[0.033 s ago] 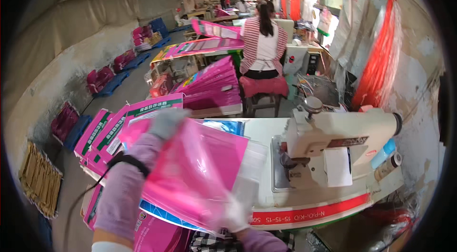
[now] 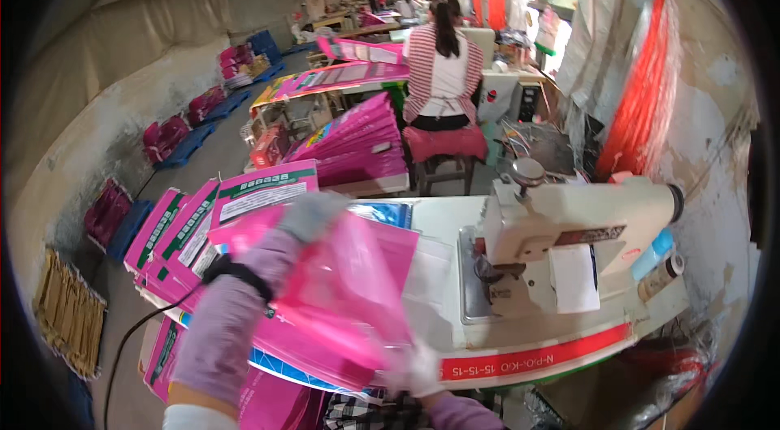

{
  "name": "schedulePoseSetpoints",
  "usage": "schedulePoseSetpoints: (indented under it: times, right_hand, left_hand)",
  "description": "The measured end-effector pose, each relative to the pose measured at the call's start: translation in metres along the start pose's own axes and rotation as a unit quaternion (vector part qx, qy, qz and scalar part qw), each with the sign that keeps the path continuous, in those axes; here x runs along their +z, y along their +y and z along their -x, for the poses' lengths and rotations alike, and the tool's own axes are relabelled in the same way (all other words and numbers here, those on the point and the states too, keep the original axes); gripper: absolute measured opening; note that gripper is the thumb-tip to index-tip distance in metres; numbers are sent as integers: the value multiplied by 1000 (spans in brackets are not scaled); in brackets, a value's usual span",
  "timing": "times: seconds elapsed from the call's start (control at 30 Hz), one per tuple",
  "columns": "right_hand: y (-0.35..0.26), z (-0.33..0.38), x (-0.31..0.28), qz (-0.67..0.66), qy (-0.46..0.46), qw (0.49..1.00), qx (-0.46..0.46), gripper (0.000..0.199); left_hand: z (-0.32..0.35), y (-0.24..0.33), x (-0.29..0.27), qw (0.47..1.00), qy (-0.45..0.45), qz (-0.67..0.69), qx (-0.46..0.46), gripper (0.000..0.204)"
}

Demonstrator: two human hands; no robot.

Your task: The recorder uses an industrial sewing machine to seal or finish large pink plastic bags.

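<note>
A glossy, see-through pink plastic bag (image 2: 345,276) stretches between my two gloved hands, over a flat magenta sack on the sewing table. My left hand (image 2: 314,217), in a grey glove, is closed on its upper end, its fingertips partly hidden. At the lower right corner, near the table's front edge, my right hand (image 2: 416,367) in a white glove pinches the bag, slightly blurred. Clear film (image 2: 429,267) sticks out from under the sack's right side. Just right of that stands a cream sewing machine (image 2: 561,223).
Printed magenta sacks (image 2: 191,231) fan out at the left of the table, with more sacks below. A co-worker (image 2: 445,64) sits ahead on a stool beside a sack pile (image 2: 357,142). Red strands (image 2: 642,89) hang on the right wall. A black cable (image 2: 122,341) runs from my left wrist.
My left hand has moved slightly right, and my right hand right and a little down. The pink bag has shifted and bunched up between them. The whole view has shifted slightly.
</note>
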State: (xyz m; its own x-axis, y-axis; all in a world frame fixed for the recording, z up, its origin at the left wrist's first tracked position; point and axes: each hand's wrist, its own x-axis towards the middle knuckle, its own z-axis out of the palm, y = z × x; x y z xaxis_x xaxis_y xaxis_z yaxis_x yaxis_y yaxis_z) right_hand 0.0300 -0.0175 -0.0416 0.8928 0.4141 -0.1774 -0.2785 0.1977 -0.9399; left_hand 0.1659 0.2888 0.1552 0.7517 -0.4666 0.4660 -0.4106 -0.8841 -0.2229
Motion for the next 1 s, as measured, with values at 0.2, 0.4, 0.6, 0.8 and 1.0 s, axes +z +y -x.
schedulePoseSetpoints:
  times: [0.2, 0.4, 0.6, 0.8, 1.0]
  right_hand:
    - [0, 77, -110, -169, 201, 960, 95, 29]
    - [-23, 86, -157, 525, 185, 816, -157, 41]
    - [-24, 129, -139, 81, 199, 976, -20, 27]
    - [-30, 72, -132, 173, 170, 966, -88, 30]
    - [-47, -30, -136, 464, 186, 846, -184, 39]
  left_hand:
    - [-100, 125, 177, 945, -202, 258, 23, 16]
    - [-109, 177, 192, 960, -207, 178, 56, 16]
    - [-96, 172, 171, 943, -202, 260, 54, 17]
    - [-92, 216, 157, 978, -203, -46, 24, 22]
    - [-89, 229, 2, 846, -510, -60, 145, 20]
